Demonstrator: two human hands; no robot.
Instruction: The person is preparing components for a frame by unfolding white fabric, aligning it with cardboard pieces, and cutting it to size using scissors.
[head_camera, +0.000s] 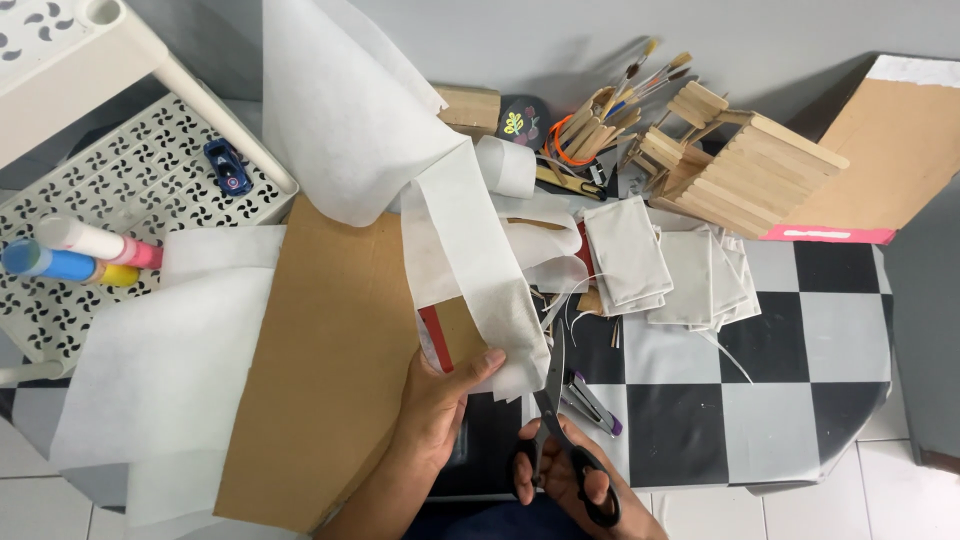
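Observation:
My left hand (440, 400) pinches the lower end of a long white fabric strip (470, 260) that runs up to a big white sheet (340, 100). A red ruler (432, 340) and a piece of brown cardboard (462, 335) sit under the strip by my thumb. My right hand (565, 470) grips black-handled scissors (555, 420), whose blades point up at the strip's bottom right edge.
A large brown cardboard sheet (320, 370) and white fabric (160, 360) cover the left of the checkered table (770, 350). Folded white cloth pieces (660, 265), a craft-stick house (745, 165), brushes (610, 100), a white perforated rack (130, 170) with paint tubes (70, 255), a stapler (595, 405).

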